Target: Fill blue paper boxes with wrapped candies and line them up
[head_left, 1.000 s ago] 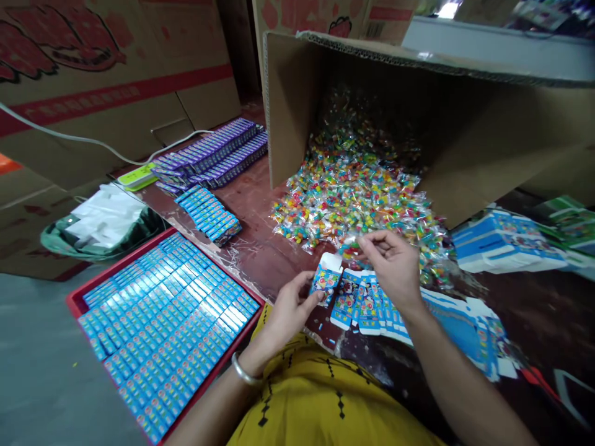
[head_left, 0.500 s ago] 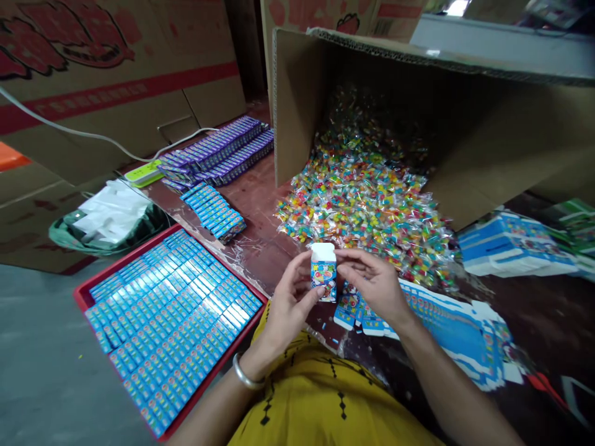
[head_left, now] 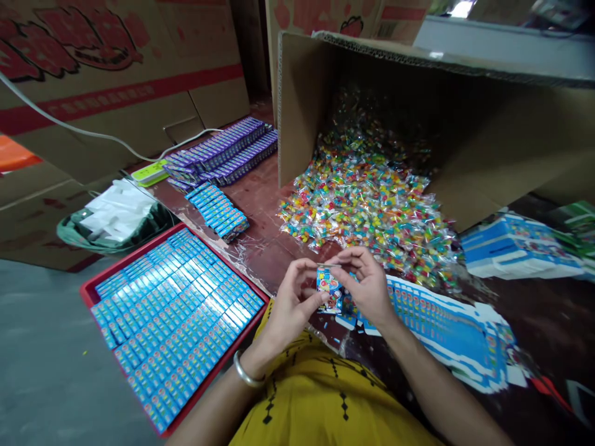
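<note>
A small blue printed candy box (head_left: 329, 292) stands upright between my hands, just above the table edge. My left hand (head_left: 297, 294) grips its left side, thumb across the front. At its top, my right hand (head_left: 365, 282) has thumb and fingers closed on the flap, which now lies folded over. Behind the hands spreads a heap of wrapped colourful candies (head_left: 362, 204), spilling from a big cardboard carton (head_left: 300, 111) on its side. Flat blue box blanks (head_left: 441, 322) lie in an overlapping row beside and under my right forearm.
On the left, a red tray (head_left: 223, 359) holds rows of blue boxes. Stacked blue boxes (head_left: 218, 210) and purple boxes (head_left: 227, 152) sit behind it. A green bag (head_left: 69, 230) with white pieces stands farther left; more flat blanks (head_left: 515, 248) lie at right.
The box's white top flap stood up before; now it is folded down. My right hand has moved from the box's right side onto its top.
</note>
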Motion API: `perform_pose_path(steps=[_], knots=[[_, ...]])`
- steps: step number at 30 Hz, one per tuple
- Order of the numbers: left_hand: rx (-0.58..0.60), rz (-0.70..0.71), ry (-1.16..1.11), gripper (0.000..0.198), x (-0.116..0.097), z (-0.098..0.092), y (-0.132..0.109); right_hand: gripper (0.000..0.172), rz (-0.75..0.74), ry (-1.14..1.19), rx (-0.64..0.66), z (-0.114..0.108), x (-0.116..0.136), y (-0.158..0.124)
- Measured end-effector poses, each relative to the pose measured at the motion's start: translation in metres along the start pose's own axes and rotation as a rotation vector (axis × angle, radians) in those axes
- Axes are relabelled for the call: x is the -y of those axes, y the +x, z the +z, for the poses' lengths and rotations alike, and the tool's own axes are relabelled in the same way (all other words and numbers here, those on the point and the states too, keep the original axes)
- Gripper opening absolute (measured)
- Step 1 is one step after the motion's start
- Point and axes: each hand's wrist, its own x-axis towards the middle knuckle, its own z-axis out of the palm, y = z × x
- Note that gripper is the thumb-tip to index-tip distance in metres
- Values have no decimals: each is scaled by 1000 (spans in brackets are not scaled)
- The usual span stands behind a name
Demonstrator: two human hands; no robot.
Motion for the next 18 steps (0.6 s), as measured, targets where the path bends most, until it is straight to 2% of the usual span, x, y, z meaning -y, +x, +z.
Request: perform_pose_path(steps=[4, 10, 16, 18], knots=[[-2, -16, 6, 44, 0, -1, -2, 17, 5, 34, 118, -1, 3, 6], [-79, 45, 247, 43, -3, -4, -5, 25, 198, 18, 155, -4, 5, 16], [2, -1, 293, 54, -8, -6, -6, 25, 271, 34, 197, -12, 3, 25], [28, -13, 282, 56, -10, -7, -6, 24, 250, 20, 207, -13, 3, 25]])
